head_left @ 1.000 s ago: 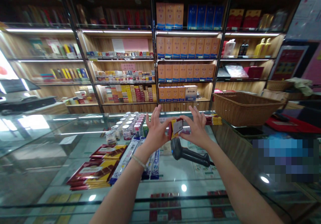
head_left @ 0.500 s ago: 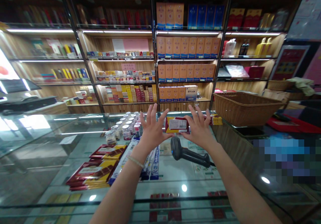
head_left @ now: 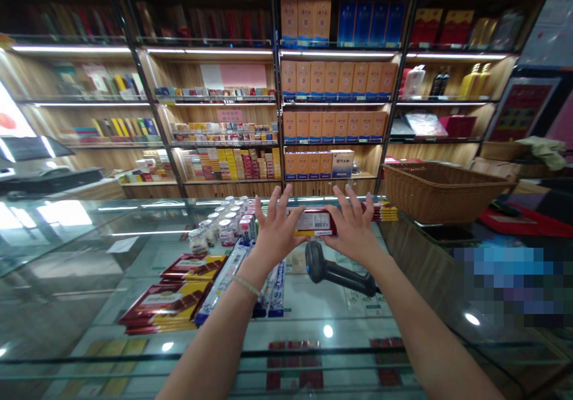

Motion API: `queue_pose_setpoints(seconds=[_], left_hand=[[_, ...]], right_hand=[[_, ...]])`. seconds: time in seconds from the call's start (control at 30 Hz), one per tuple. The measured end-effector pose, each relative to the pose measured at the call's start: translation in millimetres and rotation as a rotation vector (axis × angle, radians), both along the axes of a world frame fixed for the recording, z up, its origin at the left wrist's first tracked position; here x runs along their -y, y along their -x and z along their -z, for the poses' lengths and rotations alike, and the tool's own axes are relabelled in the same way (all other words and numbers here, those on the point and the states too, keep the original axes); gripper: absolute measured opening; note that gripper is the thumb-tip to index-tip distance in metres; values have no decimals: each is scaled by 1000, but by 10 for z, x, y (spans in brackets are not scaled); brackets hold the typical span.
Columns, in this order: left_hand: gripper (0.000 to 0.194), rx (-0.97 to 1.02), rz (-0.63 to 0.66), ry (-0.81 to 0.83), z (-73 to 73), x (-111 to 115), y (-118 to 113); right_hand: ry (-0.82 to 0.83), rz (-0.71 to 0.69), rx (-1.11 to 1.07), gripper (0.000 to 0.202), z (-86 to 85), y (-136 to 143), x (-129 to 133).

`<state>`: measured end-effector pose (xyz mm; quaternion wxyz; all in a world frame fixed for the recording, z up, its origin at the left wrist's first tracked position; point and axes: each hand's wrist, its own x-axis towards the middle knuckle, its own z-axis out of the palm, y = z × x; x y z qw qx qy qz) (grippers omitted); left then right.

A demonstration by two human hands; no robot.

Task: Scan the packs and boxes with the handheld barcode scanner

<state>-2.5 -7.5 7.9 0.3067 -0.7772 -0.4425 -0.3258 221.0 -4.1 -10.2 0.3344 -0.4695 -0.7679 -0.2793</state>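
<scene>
Between my two hands a chocolate bar (head_left: 314, 221) in a red and yellow wrapper is held up, its white barcode label facing me. My left hand (head_left: 276, 227) pinches its left end between thumb and index finger, the other fingers spread upward. At the right end, my right hand (head_left: 353, 228) grips it in the same way. Just below the bar a black barcode scanner (head_left: 338, 273) lies on the glass counter (head_left: 308, 313). To the left of my left forearm are stacked chocolate bars (head_left: 172, 301) and blue-and-white wrapped packets (head_left: 222, 283).
Several small lidded jars (head_left: 226, 231) stand in rows behind the packets. More yellow-red bars (head_left: 385, 211) lie beyond my right hand. A brown wicker basket (head_left: 443, 194) sits at the right, near a red tray (head_left: 523, 221). Shelves with boxed goods (head_left: 335, 80) line the back wall.
My left hand has shifted slightly right and its fingers now overlap the bar's left end. The right hand keeps its grip. The view has tilted a little.
</scene>
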Motion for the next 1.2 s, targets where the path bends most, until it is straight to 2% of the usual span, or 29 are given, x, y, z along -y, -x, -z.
queue_pose_setpoints(seconds=[0.47, 0.63, 0.77, 0.87, 1.03, 1.2], left_hand=[[73, 61, 7, 18, 41, -58, 39], [69, 125, 13, 5, 55, -87, 72], [71, 162, 8, 5, 55, -100, 85], [71, 181, 0, 16, 57, -97, 84], [69, 186, -9, 15, 64, -98, 84], [65, 213, -1, 12, 67, -117, 88]], right_hand=[[9, 25, -33, 64, 40, 22, -17], [78, 52, -11, 68, -42, 78, -19], [129, 94, 19, 71, -84, 119, 80], [158, 101, 34, 73, -1, 116, 224], [206, 98, 76, 70, 288, 67, 461], [252, 94, 106, 84, 475, 42, 573]])
